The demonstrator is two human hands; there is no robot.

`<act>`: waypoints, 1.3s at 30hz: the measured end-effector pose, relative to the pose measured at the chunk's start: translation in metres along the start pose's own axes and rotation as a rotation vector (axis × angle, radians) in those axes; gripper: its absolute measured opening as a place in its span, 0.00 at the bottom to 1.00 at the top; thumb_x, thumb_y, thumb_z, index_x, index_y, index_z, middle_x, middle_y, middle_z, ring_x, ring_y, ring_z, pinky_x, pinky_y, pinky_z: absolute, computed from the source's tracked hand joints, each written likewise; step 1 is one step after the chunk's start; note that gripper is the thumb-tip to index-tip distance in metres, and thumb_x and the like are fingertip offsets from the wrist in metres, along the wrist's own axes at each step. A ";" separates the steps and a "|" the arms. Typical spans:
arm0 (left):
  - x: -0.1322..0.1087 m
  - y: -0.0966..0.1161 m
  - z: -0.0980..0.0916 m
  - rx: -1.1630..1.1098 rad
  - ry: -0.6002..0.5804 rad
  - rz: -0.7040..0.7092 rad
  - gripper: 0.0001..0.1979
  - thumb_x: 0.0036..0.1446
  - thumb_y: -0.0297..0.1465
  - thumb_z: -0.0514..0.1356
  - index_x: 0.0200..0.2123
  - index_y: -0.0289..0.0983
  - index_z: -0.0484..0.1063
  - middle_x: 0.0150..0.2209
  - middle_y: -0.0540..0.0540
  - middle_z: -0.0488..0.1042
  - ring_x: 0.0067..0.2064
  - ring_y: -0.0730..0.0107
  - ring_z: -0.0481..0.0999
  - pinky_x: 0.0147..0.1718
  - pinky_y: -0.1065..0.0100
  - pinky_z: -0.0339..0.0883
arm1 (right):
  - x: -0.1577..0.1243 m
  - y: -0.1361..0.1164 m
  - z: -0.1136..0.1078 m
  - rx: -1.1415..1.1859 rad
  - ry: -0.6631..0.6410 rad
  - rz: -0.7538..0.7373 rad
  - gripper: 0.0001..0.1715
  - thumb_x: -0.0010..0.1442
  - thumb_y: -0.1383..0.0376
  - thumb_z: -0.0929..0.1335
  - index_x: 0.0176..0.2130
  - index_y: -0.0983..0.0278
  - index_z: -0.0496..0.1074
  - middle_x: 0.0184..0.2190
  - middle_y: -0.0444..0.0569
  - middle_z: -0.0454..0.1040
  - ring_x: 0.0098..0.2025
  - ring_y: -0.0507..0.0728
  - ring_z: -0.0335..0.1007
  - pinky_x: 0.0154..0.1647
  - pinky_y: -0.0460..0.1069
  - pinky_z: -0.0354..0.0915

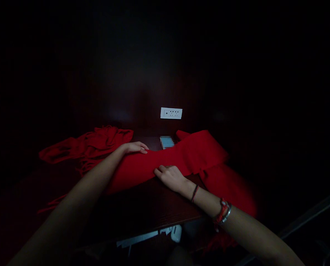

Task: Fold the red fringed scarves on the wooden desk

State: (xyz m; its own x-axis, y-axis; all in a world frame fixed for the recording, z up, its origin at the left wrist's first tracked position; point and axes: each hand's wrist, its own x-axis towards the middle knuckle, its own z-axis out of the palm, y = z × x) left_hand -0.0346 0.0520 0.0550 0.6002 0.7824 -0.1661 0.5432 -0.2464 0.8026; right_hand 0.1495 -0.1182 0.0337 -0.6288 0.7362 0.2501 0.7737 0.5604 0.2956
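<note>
A long red scarf (151, 159) with fringed ends lies across the dark table, its right part folded over and hanging past the front edge. At the scarf's far edge is my left hand (136, 147), thumb on the cloth and fingers along the border, closed on that edge. My right hand (172, 178) pinches the near edge with bent fingers. Dark and red bracelets circle my right wrist and forearm. Behind my left arm, a bunched red fringed cloth (106, 142) lies in loose folds; whether it joins the scarf is hidden.
A white power socket (171, 113) is on the dark back wall. Beyond the scarf lies a pale blue, blurred-out item (167, 142). Below the table's front edge (159, 223) are whitish papers (138, 238) and a small white object (176, 233). The surroundings are very dark.
</note>
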 end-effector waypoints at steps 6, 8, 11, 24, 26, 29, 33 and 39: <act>-0.003 0.048 -0.008 -0.453 -0.034 0.213 0.21 0.41 0.31 0.60 0.43 0.40 0.66 0.37 0.48 0.71 0.36 0.71 0.70 0.36 0.69 0.62 | -0.014 0.042 -0.041 0.674 0.371 0.416 0.19 0.51 0.72 0.55 0.39 0.64 0.68 0.25 0.47 0.71 0.27 0.50 0.66 0.30 0.44 0.60; 0.005 0.076 -0.008 -0.502 0.032 0.309 0.18 0.43 0.28 0.59 0.42 0.40 0.66 0.36 0.48 0.71 0.35 0.73 0.70 0.36 0.70 0.62 | -0.022 0.064 -0.056 1.002 0.434 0.525 0.20 0.49 0.72 0.54 0.38 0.66 0.67 0.17 0.43 0.68 0.20 0.49 0.64 0.23 0.43 0.60; 0.030 0.124 0.001 -0.530 0.098 0.426 0.17 0.44 0.25 0.58 0.41 0.38 0.67 0.34 0.48 0.71 0.34 0.75 0.70 0.36 0.71 0.62 | -0.039 0.100 -0.073 1.363 0.558 0.634 0.19 0.45 0.71 0.56 0.36 0.68 0.66 0.13 0.42 0.65 0.17 0.49 0.63 0.17 0.41 0.56; 0.182 0.240 0.121 0.145 0.351 0.508 0.17 0.40 0.29 0.60 0.38 0.34 0.69 0.40 0.43 0.70 0.44 0.62 0.66 0.44 0.67 0.56 | -0.099 0.193 -0.037 0.062 0.035 1.219 0.16 0.51 0.64 0.59 0.33 0.68 0.72 0.31 0.61 0.71 0.33 0.59 0.69 0.25 0.46 0.61; 0.185 0.225 0.125 0.203 0.291 0.467 0.19 0.37 0.33 0.62 0.37 0.34 0.70 0.41 0.43 0.69 0.47 0.58 0.64 0.46 0.66 0.54 | -0.096 0.189 -0.028 0.014 -0.087 1.198 0.17 0.52 0.66 0.58 0.35 0.69 0.72 0.33 0.62 0.70 0.33 0.61 0.69 0.25 0.49 0.62; 0.176 0.198 0.116 0.233 0.178 0.368 0.25 0.37 0.40 0.61 0.41 0.35 0.67 0.43 0.41 0.69 0.45 0.58 0.66 0.43 0.66 0.56 | -0.092 0.183 -0.024 -0.062 -0.123 1.141 0.17 0.53 0.68 0.57 0.37 0.70 0.71 0.40 0.65 0.65 0.37 0.62 0.67 0.28 0.51 0.63; 0.152 0.178 0.094 0.101 -0.122 0.210 0.30 0.39 0.46 0.58 0.44 0.33 0.65 0.42 0.40 0.70 0.41 0.59 0.68 0.37 0.67 0.60 | -0.094 0.175 -0.029 -0.033 -0.026 0.893 0.19 0.52 0.68 0.58 0.43 0.70 0.66 0.44 0.62 0.61 0.45 0.62 0.59 0.40 0.53 0.60; 0.138 0.160 0.079 0.191 0.038 0.252 0.35 0.40 0.47 0.56 0.49 0.32 0.59 0.51 0.38 0.61 0.46 0.59 0.64 0.38 0.69 0.58 | -0.098 0.137 -0.024 0.097 -0.062 0.315 0.41 0.45 0.63 0.66 0.56 0.62 0.48 0.56 0.54 0.48 0.57 0.62 0.39 0.53 0.58 0.46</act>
State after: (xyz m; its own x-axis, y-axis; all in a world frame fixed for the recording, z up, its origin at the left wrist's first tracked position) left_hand 0.1812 0.0753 0.1151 0.7094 0.7031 0.0490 0.4829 -0.5355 0.6929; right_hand 0.3151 -0.1228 0.0718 -0.3541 0.8989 0.2580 0.9349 0.3331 0.1228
